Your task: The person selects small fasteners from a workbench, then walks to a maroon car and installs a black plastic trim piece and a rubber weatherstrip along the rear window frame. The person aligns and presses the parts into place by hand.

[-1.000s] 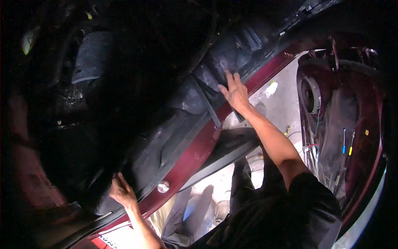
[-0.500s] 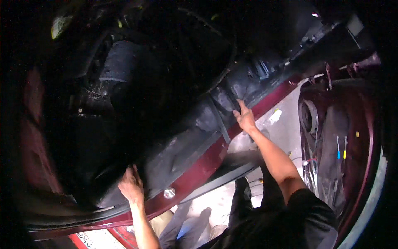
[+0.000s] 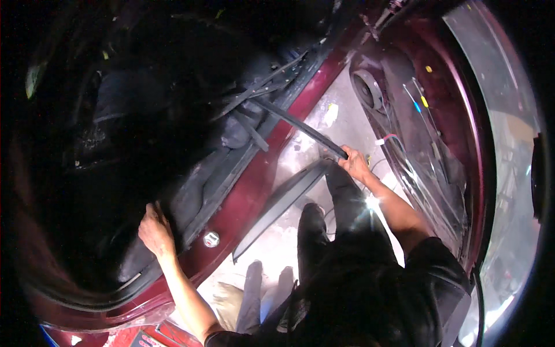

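Observation:
My right hand (image 3: 355, 163) is closed round the near end of a long dark trim strip (image 3: 303, 128). The strip slants out of the car across the maroon door sill (image 3: 245, 199); its far end lies among other dark strips (image 3: 263, 84) in the cabin. Inside the dark doorway my left hand (image 3: 155, 230) has its fingers curled in above the sill. Shadow hides its fingertips, and whatever they grip does not show. A short dark strip (image 3: 251, 130) rests at the sill's inner edge.
To the right stands the open maroon door (image 3: 457, 115), with loose wires (image 3: 413, 176), a round speaker (image 3: 368, 89), and blue-handled and yellow-handled screwdrivers (image 3: 417, 106). A long dark panel (image 3: 280, 202) lies beside the sill. A metal striker (image 3: 211, 239) sticks out; grey trouser legs (image 3: 252, 289) show below.
My right hand has come back from the cabin edge, drawing the end of the dark strip out over the sill. The view has turned; my left hand stays inside the doorway.

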The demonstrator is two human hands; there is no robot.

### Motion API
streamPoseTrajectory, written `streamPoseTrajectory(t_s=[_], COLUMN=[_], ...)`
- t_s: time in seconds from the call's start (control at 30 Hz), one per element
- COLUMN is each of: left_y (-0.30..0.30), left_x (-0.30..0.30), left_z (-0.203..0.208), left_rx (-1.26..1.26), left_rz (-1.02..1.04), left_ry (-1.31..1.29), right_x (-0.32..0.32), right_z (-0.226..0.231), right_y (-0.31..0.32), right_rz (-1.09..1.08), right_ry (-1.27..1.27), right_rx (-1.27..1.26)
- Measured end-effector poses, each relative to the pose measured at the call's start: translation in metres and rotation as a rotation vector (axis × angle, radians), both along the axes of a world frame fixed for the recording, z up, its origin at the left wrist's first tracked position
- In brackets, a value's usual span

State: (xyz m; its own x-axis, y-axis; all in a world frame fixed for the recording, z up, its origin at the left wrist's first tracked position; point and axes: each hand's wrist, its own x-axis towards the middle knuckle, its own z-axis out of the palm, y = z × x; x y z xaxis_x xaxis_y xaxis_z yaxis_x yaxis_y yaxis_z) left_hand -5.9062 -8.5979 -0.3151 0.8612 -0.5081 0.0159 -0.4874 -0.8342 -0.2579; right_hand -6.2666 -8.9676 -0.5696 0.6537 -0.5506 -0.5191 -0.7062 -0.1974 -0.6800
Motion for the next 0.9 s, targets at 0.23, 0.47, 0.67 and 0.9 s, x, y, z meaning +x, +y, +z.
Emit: streamPoseTrajectory(t_s=[0.23, 0.47, 0.67, 0.9], left_y=[0.010, 0.003, 0.008, 0.009], left_x=[0.002, 0.001, -0.008, 0.011], left_z=[0.000, -0.007, 0.009, -0.020], left_rx=[-0.043, -0.193, -0.367, -0.697], left_rz=[-0.036, -0.045, -0.110, -0.526], left_ry=[-0.035, -0.011, 0.029, 0.375], right_x=[-0.060, -0.292, -0.376, -0.484], right_z=[0.070, 0.047, 0.090, 0.101], right_y=[0.019, 0.058, 0.125, 0.309], right_rz=[0.111, 0.031, -0.089, -0.530], right_ry=[0.094, 0.250, 0.227, 0.480], right_rx=[-0.158, -0.235, -0.223, -0.163])
